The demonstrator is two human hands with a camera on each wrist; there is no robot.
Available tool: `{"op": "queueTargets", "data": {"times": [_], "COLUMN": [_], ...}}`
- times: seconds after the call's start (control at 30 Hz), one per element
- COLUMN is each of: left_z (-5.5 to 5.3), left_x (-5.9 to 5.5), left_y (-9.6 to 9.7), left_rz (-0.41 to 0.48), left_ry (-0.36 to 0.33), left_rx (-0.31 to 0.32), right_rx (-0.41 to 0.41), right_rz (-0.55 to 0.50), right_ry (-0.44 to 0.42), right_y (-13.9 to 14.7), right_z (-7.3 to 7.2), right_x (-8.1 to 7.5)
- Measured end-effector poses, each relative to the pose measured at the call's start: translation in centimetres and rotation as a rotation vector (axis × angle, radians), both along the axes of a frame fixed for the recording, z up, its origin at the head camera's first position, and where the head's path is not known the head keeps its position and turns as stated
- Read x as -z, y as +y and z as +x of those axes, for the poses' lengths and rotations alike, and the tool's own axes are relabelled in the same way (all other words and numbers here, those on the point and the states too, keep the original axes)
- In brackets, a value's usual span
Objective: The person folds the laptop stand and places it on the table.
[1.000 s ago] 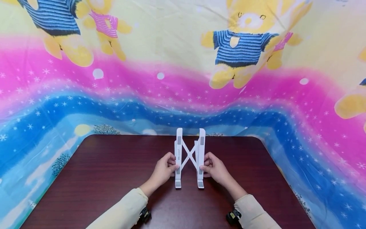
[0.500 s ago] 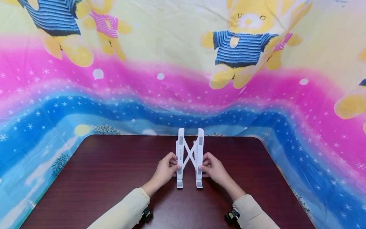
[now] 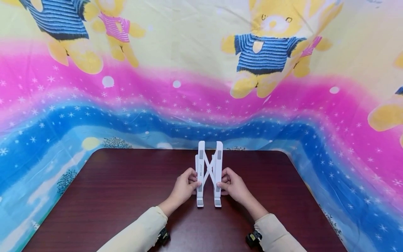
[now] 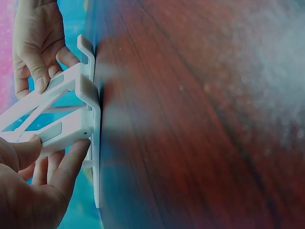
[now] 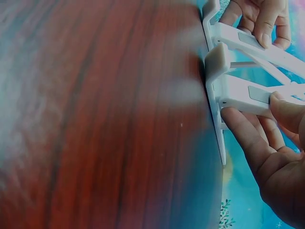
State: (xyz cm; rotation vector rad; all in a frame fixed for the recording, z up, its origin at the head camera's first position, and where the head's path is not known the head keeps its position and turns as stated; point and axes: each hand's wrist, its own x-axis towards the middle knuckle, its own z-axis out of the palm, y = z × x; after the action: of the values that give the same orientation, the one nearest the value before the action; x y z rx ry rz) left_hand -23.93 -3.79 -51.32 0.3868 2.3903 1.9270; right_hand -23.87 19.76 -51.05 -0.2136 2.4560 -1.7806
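A white folding laptop stand (image 3: 200,164) with grey pads and crossed struts stands on the table in the head view, its two arms fairly close together. My left hand (image 3: 184,185) grips the left arm, thumb on top near the lower grey pad and fingers along the outer side. On the opposite side my right hand (image 3: 233,185) holds the right arm the same way. The left wrist view shows the stand (image 4: 64,133) from the side, its hooked front lips near the tabletop and the left thumb pressing its pad. In the right wrist view, the right hand (image 5: 279,162) pinches the near arm.
The dark brown wooden table (image 3: 126,196) has rounded far corners. A patterned cloth (image 3: 201,101) with bears hangs right behind and beside it. Both wrists carry small black cameras (image 3: 163,237) under pale sleeves.
Both hands have moved toward each other, bringing the stand's two arms closer together and narrowing its crossed struts. The grip of each hand stays the same.
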Motion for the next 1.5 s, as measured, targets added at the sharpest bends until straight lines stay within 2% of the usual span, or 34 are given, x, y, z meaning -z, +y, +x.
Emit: {"op": "queueTargets", "data": {"times": [0.5, 0.9, 1.5], "left_z": [-0.2, -0.2, -0.2], "left_x": [0.3, 0.0, 0.1], "left_y": [0.5, 1.0, 1.6], "left_rz": [0.0, 0.007, 0.017], "left_ry": [0.005, -0.006, 0.009], "left_rx": [0.006, 0.008, 0.04], "right_rx": [0.001, 0.004, -0.021], "right_rz": [0.024, 0.026, 0.013], "right_ry": [0.016, 0.004, 0.018], "right_y": [-0.7, -1.0, -1.6], "right_z": [0.1, 0.0, 0.0], "right_x": [-0.1, -0.1, 0.1]}}
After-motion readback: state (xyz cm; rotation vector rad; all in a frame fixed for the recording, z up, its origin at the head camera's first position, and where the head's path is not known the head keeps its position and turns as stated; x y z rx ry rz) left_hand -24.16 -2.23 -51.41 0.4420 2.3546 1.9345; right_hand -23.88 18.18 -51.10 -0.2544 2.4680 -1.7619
